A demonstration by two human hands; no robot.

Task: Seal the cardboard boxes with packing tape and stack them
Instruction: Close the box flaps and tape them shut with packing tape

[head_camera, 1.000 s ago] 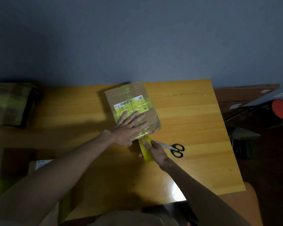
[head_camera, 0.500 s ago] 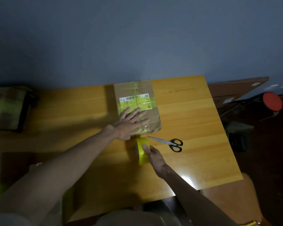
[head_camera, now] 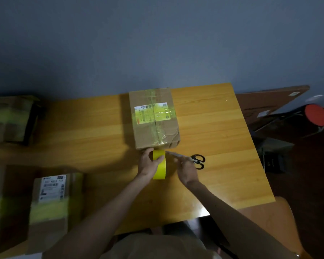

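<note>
Our left hand (head_camera: 148,164) has come off the top of the box (head_camera: 153,118), where it lay flat a moment ago. It now grips the roll of tape (head_camera: 159,169), thumb and fingers curled round it. The roll stands on edge against the near face of the box, about where it was before.

Our right hand (head_camera: 186,170), which held the roll until now, has let it go. It hangs just right of the roll with the fingers loosely spread and nothing in them that we can see. The fingers reach over the blades of the scissors (head_camera: 198,161), which lie near the box's near right corner on the table (head_camera: 213,137). The blur keeps us from telling whether they touch.

We read this as a swap of hands. The strip along the box's top seam looks laid, the left hand keeps the roll steady, and the right is freed to pick up the scissors and cut the tape at the box's near edge.

Well to the left of the box sit two other boxes, one on the nearer side (head_camera: 51,204) and one on the farther (head_camera: 9,118). Both show yellow bands, so the stacking appears to wait on this cut.
</note>
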